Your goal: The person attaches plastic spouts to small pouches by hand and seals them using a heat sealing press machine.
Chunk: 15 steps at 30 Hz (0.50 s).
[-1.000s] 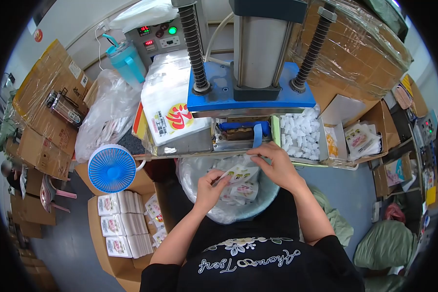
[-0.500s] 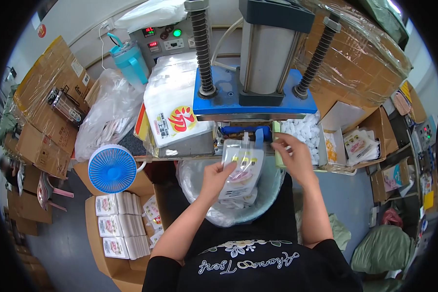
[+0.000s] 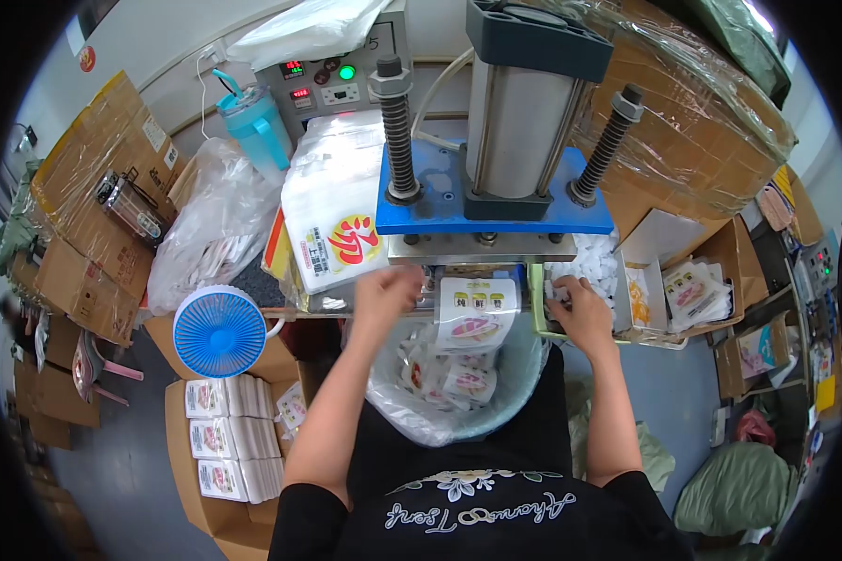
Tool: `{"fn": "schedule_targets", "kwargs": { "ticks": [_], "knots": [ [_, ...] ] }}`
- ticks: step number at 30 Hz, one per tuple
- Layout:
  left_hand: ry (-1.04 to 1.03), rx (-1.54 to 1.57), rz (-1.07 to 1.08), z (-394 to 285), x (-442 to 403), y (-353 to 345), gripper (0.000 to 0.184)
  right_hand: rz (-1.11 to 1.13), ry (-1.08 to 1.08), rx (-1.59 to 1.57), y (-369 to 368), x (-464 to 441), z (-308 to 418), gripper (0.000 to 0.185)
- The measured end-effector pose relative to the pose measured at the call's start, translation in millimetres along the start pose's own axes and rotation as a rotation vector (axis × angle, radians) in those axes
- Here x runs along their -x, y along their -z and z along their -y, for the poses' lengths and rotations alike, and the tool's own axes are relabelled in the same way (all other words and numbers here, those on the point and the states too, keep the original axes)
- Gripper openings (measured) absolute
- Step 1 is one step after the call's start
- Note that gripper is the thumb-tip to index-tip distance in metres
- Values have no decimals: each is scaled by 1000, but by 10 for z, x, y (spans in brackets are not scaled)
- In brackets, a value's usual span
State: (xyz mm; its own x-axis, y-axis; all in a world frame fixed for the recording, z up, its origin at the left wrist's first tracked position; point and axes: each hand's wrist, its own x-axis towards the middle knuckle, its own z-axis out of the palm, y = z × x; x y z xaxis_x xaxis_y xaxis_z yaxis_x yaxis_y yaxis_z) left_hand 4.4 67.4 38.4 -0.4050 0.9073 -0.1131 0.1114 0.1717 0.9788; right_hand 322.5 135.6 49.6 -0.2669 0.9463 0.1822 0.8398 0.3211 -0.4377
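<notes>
A printed pouch (image 3: 478,316) hangs at the front of the press (image 3: 496,206), beneath its metal plate, with neither hand on it. Smeared by motion, my left hand (image 3: 388,292) is left of that pouch, at the front edge of the stack of white printed bags (image 3: 332,220); its fingers cannot be made out. My right hand (image 3: 585,316) dips curled fingers into the tray of small white plastic pieces (image 3: 594,262), by its green rim (image 3: 539,299). What sits between those fingertips is hidden. Below the press, a bin with a clear liner (image 3: 421,411) holds several pouches (image 3: 468,381).
A blue fan (image 3: 219,331) stands left, above a carton (image 3: 192,486) of stacked pouches. Behind are a turquoise cup (image 3: 253,126) and a control box (image 3: 370,70) with a green light. Another box of pouches (image 3: 694,292) sits right. A large wrapped carton (image 3: 692,122) is behind it.
My left hand has let go of the pouch, which now hangs at the press, and moved up and left. My right hand has lowered into the white pieces.
</notes>
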Motion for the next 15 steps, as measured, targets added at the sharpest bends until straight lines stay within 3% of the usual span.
{"fn": "schedule_targets", "kwargs": {
  "ticks": [1,3,4,6,7,9,10,11,13,15],
  "knots": [
    [-106,-178,-144,24,-213,134,23,1,6,-8,-30,-14,-50,24],
    [-576,-490,-460,-44,-544,259,40,-53,-1,-3,-117,-50,-118,24],
    [-576,-495,-473,30,-639,336,40,-102,-4,-89,-133,-35,-92,19],
    [-639,-1132,-409,151,-789,467,59,-169,0,-113,-196,-31,-107,18],
    [-638,-1137,-417,188,-793,502,59,-238,-9,-130,-231,-30,-149,18],
    [-613,-1191,-132,215,-694,526,65,-283,28,-197,-276,-58,-208,18],
    [-620,-1197,-96,237,-656,527,63,-331,22,-258,-302,-47,-227,18],
    [-613,-1203,-89,244,-583,520,63,-375,15,-316,-310,-9,-218,18],
    [-700,-973,-275,236,-450,502,60,-385,-1,-337,-271,24,-167,18],
    [-688,-996,-327,203,-156,425,57,-423,-29,-375,-255,20,-110,18]
  ]
}}
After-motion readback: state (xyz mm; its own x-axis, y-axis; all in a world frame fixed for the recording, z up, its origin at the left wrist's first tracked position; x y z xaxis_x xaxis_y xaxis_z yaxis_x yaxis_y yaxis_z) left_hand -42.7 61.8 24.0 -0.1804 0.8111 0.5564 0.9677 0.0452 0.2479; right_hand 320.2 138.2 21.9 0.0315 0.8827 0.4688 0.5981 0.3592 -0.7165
